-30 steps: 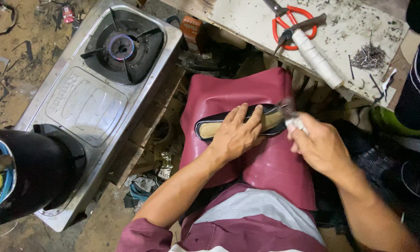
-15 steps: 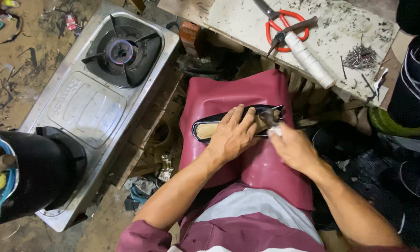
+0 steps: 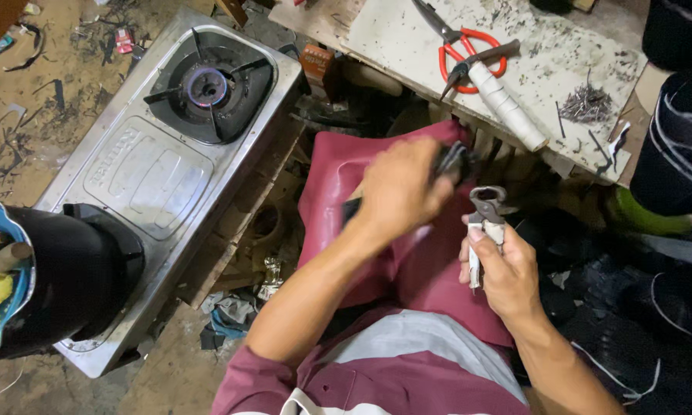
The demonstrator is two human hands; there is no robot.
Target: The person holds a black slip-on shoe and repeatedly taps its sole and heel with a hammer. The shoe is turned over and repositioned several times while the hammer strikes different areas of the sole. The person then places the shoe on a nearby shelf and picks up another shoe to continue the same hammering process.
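Note:
My left hand [image 3: 399,192] grips a dark shoe [image 3: 453,161] over the maroon apron [image 3: 338,192] on my lap; the hand covers most of the shoe and is blurred. My right hand [image 3: 502,269] holds metal pincers [image 3: 486,209] with white-wrapped handles, jaws pointing up, just right of the shoe's toe and apart from it.
A steel gas stove [image 3: 161,154] stands on the left with a black pot [image 3: 54,277] on its near burner. A white board [image 3: 530,69] ahead carries red-handled scissors [image 3: 457,42], a taped hammer [image 3: 499,96] and a pile of nails [image 3: 584,100]. Scraps litter the floor.
My left hand has shifted the shoe, which now sticks out past the fingers. My right hand has pulled back from the shoe's toe and lowered, with the pincers now clearly showing.

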